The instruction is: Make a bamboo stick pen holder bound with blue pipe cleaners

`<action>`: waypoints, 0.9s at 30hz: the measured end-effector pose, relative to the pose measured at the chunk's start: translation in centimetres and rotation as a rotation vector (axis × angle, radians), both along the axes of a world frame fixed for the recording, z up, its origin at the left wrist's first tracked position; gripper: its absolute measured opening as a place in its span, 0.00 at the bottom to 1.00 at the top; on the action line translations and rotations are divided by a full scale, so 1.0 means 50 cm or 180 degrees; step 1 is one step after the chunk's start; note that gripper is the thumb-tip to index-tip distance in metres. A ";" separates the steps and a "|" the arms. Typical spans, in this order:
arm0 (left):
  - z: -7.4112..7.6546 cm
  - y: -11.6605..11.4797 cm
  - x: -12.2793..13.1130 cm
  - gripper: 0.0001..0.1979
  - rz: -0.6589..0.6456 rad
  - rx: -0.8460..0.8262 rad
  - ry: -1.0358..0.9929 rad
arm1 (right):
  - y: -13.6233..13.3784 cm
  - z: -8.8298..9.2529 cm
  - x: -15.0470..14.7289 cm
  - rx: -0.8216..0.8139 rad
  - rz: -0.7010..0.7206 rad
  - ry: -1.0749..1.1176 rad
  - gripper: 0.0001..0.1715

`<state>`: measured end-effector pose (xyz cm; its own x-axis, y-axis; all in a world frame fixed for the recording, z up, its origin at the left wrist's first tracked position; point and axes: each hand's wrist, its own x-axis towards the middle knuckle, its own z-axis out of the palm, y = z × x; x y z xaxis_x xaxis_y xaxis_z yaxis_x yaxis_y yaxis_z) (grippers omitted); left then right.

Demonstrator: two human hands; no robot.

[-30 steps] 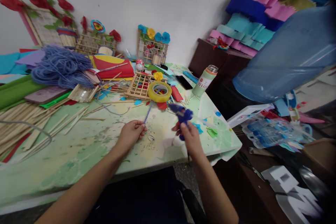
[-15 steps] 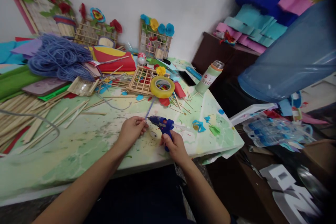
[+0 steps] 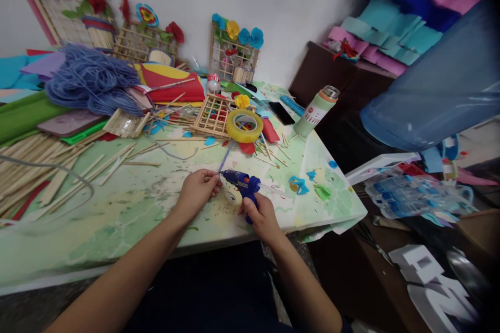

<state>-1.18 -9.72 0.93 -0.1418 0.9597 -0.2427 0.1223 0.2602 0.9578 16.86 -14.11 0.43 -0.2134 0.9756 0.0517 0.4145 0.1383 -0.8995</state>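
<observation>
My right hand (image 3: pixel 260 214) is wrapped round the handle of a blue hot glue gun (image 3: pixel 242 184), with a clear glue stick (image 3: pixel 275 190) jutting from its back. The gun's nozzle points left, right by the fingertips of my left hand (image 3: pixel 201 187). Those fingers pinch the near end of a thin blue-purple cord (image 3: pixel 226 156), which runs away from me across the table toward the roll of tape (image 3: pixel 245 126). Below the gun lies a small round whitish piece (image 3: pixel 233 196), partly covered by it.
A small stick lattice (image 3: pixel 211 116) lies behind the tape. Bamboo sticks (image 3: pixel 50 166) and a heap of blue cord (image 3: pixel 91 80) cover the left. A bottle (image 3: pixel 317 110) and a phone (image 3: pixel 281 113) are at the back right. Paper scraps (image 3: pixel 299 185) lie near the table's right edge.
The view has shifted slightly, so things on the table appear a little farther right. Both hands keep nearly the same pose, glue gun nozzle still at the cord by my left fingertips.
</observation>
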 end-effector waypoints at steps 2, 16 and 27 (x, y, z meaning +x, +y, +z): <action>0.000 0.000 0.000 0.06 0.0002 -0.0001 0.0001 | -0.002 -0.002 0.001 -0.0020 0.0036 0.0010 0.23; -0.006 0.000 -0.001 0.07 0.0088 -0.0011 -0.0064 | -0.002 -0.009 0.010 -0.0054 0.0013 0.0000 0.23; -0.001 -0.004 -0.009 0.12 0.0123 -0.0061 -0.1054 | 0.011 0.000 -0.004 -0.0142 0.0083 0.0368 0.23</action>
